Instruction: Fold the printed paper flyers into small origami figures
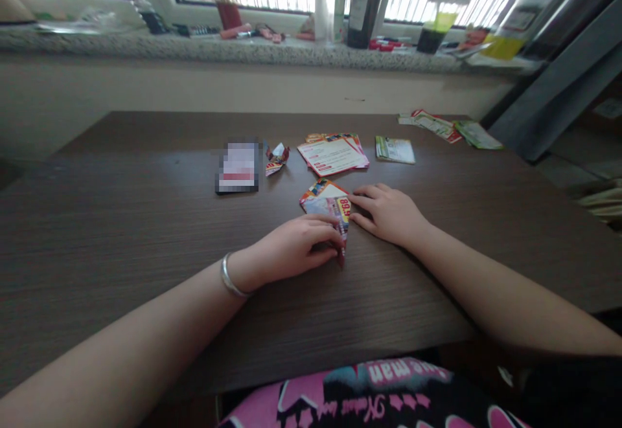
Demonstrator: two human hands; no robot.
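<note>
On the brown table in front of me lies a colourful printed paper, folded, with a large price on a yellow patch. My left hand, a silver bangle on its wrist, lies over the paper's lower part, its fingers and thumb closed on the right corner. The edge under those fingers stands slightly raised. At the paper's right edge rests my right hand, palm down, fingers stretched and apart, fingertips touching or very near the edge. Just beyond is a stack of printed cards.
A small folded paper piece stands beside a blurred-out phone-like object. Green cards lie right of the stack, with more leaflets at the far right. Bottles and clutter line the stone windowsill behind the table.
</note>
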